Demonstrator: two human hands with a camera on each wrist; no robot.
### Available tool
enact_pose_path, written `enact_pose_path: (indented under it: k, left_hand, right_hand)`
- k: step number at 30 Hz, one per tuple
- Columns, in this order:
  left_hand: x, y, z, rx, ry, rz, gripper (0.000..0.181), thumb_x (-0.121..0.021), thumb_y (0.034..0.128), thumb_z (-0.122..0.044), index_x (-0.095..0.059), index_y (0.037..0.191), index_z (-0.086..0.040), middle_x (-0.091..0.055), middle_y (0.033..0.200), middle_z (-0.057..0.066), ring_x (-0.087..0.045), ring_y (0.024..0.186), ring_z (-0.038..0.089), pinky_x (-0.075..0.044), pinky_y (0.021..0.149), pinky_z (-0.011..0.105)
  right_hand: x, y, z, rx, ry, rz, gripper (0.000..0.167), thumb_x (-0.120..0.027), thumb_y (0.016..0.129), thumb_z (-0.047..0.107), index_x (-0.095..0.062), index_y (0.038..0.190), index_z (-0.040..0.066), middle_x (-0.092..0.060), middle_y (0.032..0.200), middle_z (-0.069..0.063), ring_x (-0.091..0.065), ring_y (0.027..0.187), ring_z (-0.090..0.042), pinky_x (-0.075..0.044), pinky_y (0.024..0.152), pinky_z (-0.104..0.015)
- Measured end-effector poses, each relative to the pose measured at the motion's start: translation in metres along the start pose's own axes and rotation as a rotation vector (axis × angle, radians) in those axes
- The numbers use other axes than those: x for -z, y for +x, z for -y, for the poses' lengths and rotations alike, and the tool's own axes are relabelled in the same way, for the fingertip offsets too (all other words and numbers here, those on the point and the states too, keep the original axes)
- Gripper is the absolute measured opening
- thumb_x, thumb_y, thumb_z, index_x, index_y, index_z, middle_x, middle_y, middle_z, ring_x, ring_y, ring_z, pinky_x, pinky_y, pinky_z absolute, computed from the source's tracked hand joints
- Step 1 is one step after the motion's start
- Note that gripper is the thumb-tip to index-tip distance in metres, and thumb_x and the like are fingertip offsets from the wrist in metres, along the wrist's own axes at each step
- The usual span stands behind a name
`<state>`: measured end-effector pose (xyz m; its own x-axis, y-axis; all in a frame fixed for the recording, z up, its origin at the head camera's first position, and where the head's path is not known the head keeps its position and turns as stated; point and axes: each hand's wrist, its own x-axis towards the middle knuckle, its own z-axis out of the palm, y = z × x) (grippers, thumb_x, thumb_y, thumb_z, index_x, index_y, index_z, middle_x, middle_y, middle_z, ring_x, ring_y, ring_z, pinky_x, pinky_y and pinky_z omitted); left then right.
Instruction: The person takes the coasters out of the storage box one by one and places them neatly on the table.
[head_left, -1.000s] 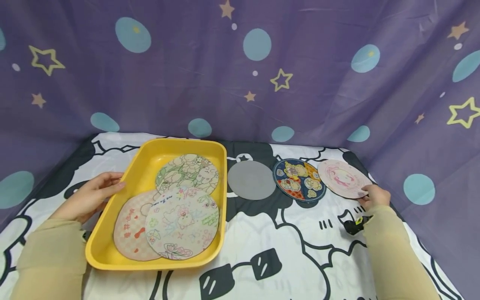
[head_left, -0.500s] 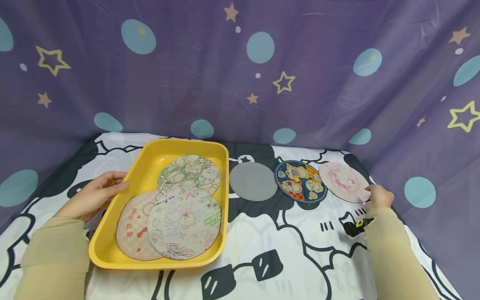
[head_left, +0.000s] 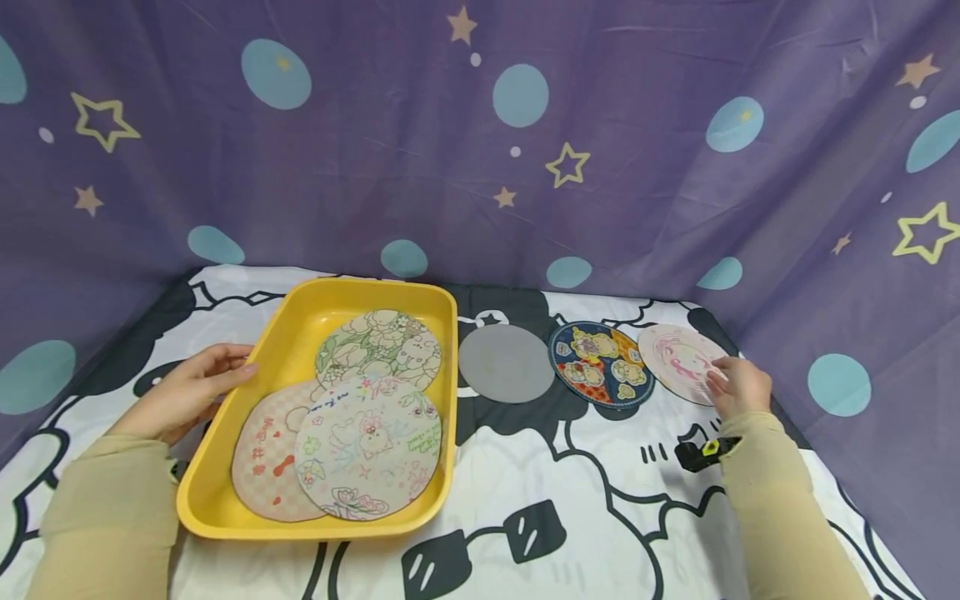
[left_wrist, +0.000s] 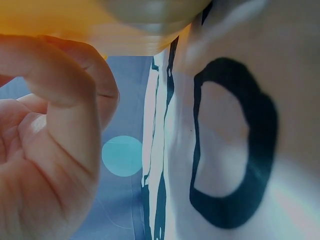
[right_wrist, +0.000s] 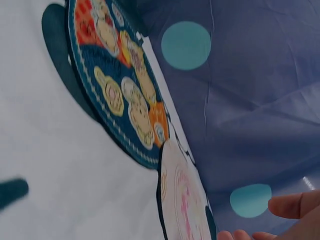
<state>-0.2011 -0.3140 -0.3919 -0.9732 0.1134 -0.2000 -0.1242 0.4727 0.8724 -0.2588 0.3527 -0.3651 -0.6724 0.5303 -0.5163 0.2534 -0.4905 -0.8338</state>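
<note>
On the left, the left hand grips the side rim of a yellow tray, thumb at the rim. The left wrist view has that hand with bent fingers against the tray. The right hand is over the right edge of a round pink mat, fingers loosely extended. In the right wrist view the hand's thumb and fingers are apart, holding nothing, beside the pink mat. Left of it lies a dark blue patterned mat, then a plain grey one.
Three overlapping round mats lie in the tray: green-patterned, pinkish and white with coloured drawings. A black-and-white cloth covers the table. Behind it hangs a purple curtain.
The right hand has let go of the pink mat's right edge and shifted left over it, its fingers spreading. The left hand keeps its grip on the tray.
</note>
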Motion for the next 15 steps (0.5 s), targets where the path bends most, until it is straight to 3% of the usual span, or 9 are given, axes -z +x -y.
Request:
enact_pose_path:
  k: [3, 6, 10, 12, 15]
  left_hand:
    - [0.000, 0.000, 0.000, 0.000, 0.005, 0.000, 0.074, -0.045, 0.1044, -0.043, -0.018, 0.151, 0.007, -0.040, 0.139, 0.025, -0.057, 0.093, -0.003, -0.056, 0.080, 0.025]
    - [0.000, 0.000, -0.001, 0.002, 0.006, 0.001, 0.074, -0.045, 0.1044, -0.043, -0.018, 0.151, 0.007, -0.040, 0.139, 0.025, -0.057, 0.093, -0.003, -0.056, 0.080, 0.025]
    - [0.000, -0.001, 0.000, 0.002, 0.005, 0.001, 0.074, -0.045, 0.1045, -0.043, -0.018, 0.151, 0.008, -0.040, 0.139, 0.024, -0.057, 0.093, -0.002, -0.056, 0.080, 0.025]
    - [0.000, -0.001, 0.000, 0.002, 0.004, 0.000, 0.074, -0.045, 0.1044, -0.043, -0.017, 0.151, 0.008, -0.040, 0.139, 0.024, -0.057, 0.093, -0.002, -0.056, 0.080, 0.025]
    - [0.000, 0.000, 0.000, 0.006, 0.004, -0.004, 0.075, -0.046, 0.1041, -0.043, -0.018, 0.152, 0.007, -0.040, 0.138, 0.023, -0.057, 0.093, -0.002, -0.056, 0.079, 0.025]
  right_hand:
    - [-0.002, -0.003, -0.001, -0.019, 0.031, 0.019, 0.089, -0.050, 0.094, 0.000, 0.002, 0.159, 0.033, -0.012, 0.164, 0.007, -0.042, 0.135, -0.012, -0.052, 0.076, -0.018]
    - [-0.003, -0.005, -0.002, -0.029, 0.068, 0.040, 0.088, -0.050, 0.094, -0.001, -0.001, 0.159, 0.034, -0.019, 0.161, 0.003, -0.053, 0.117, -0.011, -0.054, 0.070, -0.019]
    - [-0.006, -0.007, -0.004, -0.024, 0.088, 0.065, 0.081, -0.050, 0.095, -0.001, -0.010, 0.159, 0.030, -0.035, 0.145, 0.002, -0.058, 0.094, -0.012, -0.056, 0.066, -0.021]
    - [-0.008, -0.008, -0.005, -0.024, 0.089, 0.073, 0.076, -0.049, 0.096, 0.001, -0.015, 0.158, 0.028, -0.037, 0.143, 0.003, -0.058, 0.098, -0.012, -0.056, 0.067, -0.021]
    - [-0.012, -0.011, -0.006, -0.024, 0.082, 0.094, 0.070, -0.048, 0.098, 0.005, -0.018, 0.158, 0.026, -0.033, 0.151, 0.003, -0.053, 0.118, -0.015, -0.055, 0.070, -0.022]
